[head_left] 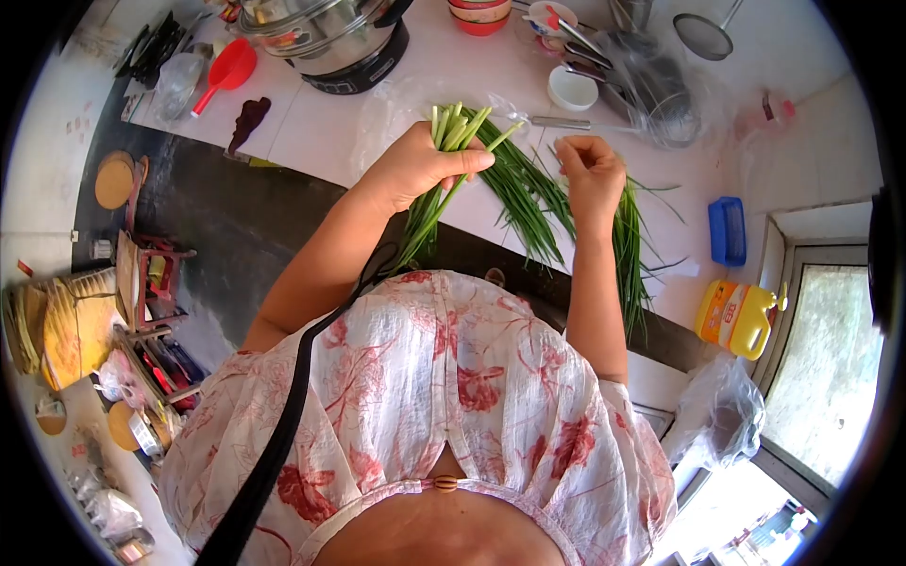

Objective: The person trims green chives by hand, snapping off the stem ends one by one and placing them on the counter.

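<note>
My left hand [422, 162] is wrapped round a bunch of long green chives [460, 130]. Their pale cut ends stick up past my thumb, and the leaves hang down toward my blouse. My right hand [593, 174] is raised to the right, its thumb and fingers pinched together; whatever is between them is too small to make out. Between my hands, more chives [524, 193] lie in a pile on the white counter [321, 132]. Another clump of chives [630, 250] drapes over the counter's edge beside my right forearm, which hides part of it.
At the back stand a steel steamer pot [330, 42] and red bowls [479, 17]. A white bowl [572, 89], a knife [562, 123] and bagged pans are behind my right hand. Right of it are a blue basket [727, 231] and a yellow jug [736, 316]. A red ladle [226, 71] lies left.
</note>
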A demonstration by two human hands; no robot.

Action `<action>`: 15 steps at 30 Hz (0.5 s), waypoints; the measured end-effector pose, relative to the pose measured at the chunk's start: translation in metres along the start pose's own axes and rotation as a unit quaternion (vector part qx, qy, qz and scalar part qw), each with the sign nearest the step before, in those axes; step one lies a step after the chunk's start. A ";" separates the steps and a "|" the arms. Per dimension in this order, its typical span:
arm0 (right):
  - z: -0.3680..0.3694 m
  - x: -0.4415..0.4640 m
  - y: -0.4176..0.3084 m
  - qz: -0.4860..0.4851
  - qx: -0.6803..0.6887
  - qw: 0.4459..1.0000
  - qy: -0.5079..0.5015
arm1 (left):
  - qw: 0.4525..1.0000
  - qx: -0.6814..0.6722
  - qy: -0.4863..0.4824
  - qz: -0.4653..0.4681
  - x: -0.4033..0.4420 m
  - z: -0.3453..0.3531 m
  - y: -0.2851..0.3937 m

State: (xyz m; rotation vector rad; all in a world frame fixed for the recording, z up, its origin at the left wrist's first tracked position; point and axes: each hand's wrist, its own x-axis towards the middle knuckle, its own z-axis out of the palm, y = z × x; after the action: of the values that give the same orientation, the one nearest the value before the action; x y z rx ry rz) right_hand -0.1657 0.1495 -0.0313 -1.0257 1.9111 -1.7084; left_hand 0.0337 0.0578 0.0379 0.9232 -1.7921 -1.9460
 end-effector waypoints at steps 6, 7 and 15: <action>-0.025 0.006 0.079 -0.048 -0.429 0.902 0.012 | 1.000 0.002 0.014 0.007 0.001 0.000 -0.002; -0.024 0.005 0.065 0.005 -0.355 0.934 -0.037 | 1.000 0.007 0.017 0.007 0.001 -0.001 -0.002; 0.028 -0.019 -0.039 0.088 0.281 0.926 -0.237 | 1.000 0.017 0.003 0.008 0.006 0.011 -0.005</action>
State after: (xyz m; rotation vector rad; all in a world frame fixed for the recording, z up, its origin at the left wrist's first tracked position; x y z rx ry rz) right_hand -0.1231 0.1437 -0.0030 -0.8946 1.0815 -1.5780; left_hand 0.0226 0.0629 0.0316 0.9227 -1.8295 -1.9067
